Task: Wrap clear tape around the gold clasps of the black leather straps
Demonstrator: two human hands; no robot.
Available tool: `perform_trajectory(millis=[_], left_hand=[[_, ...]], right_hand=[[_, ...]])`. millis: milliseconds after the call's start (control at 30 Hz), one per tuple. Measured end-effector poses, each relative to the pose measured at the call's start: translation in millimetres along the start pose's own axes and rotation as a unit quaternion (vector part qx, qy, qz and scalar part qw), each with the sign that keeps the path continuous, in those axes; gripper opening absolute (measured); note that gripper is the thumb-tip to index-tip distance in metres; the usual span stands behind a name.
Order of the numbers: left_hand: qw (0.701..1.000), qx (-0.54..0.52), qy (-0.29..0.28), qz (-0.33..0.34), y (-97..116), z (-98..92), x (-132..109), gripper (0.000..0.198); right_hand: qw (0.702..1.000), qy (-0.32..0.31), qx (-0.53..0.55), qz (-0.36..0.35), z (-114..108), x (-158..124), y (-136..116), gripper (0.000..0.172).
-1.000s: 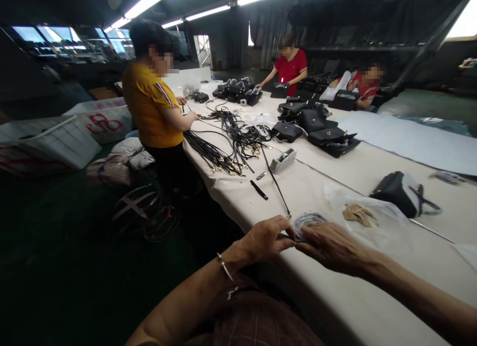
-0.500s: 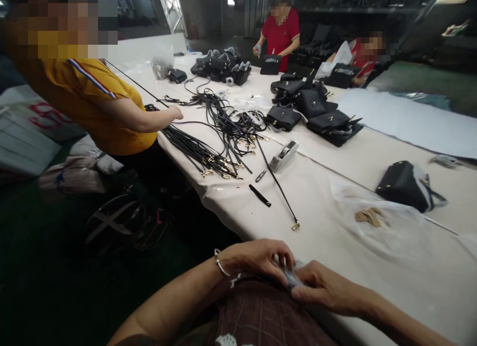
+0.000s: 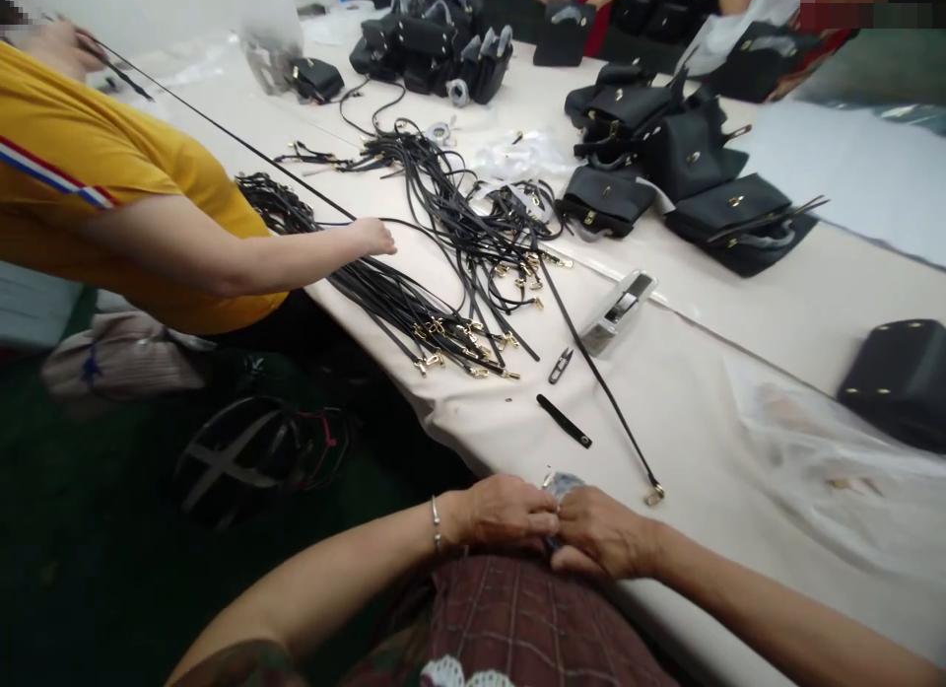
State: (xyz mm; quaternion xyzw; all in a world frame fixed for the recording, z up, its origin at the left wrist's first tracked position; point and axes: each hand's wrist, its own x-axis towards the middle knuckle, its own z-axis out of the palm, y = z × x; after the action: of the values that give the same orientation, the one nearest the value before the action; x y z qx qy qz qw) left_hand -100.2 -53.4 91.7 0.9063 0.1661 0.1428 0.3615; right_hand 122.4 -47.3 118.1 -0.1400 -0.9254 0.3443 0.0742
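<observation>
My left hand (image 3: pixel 506 515) and my right hand (image 3: pixel 602 534) meet at the near edge of the white table (image 3: pixel 687 411), fingers pinched together on a small grey-white bundle (image 3: pixel 563 484) that peeks out above them. What the bundle is I cannot make out. A silver bracelet sits on my left wrist. A long black strap (image 3: pixel 598 372) with a gold clasp ends just right of my hands. A short black strip (image 3: pixel 563 421) and small snips (image 3: pixel 560 366) lie a little beyond.
A person in a yellow shirt (image 3: pixel 103 184) reaches over a pile of black straps with gold clasps (image 3: pixel 443 273). Black handbags (image 3: pixel 665 165) crowd the far table. A tape dispenser (image 3: pixel 619 310), a clear plastic bag (image 3: pixel 828 450) and another black bag (image 3: pixel 898 377) lie right.
My head has tipped down and moved closer to the table. My hands have drawn the bundle back from the table to its near edge, against my lap. The yellow-shirted person's arm reaches further along the straps.
</observation>
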Motion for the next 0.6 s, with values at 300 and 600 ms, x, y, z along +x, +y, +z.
perform_trajectory(millis=[300,600], left_hand=[[0.998,0.045,-0.013,-0.037,-82.1,15.7,19.7,0.037],[0.994,0.037,-0.056,-0.081,-76.1,26.9,35.6,0.041]], right_hand=[[0.997,0.016,-0.069,0.014,24.6,5.0,93.2,0.041],[0.977,0.118,-0.158,0.084,21.2,-37.9,73.4,0.027]])
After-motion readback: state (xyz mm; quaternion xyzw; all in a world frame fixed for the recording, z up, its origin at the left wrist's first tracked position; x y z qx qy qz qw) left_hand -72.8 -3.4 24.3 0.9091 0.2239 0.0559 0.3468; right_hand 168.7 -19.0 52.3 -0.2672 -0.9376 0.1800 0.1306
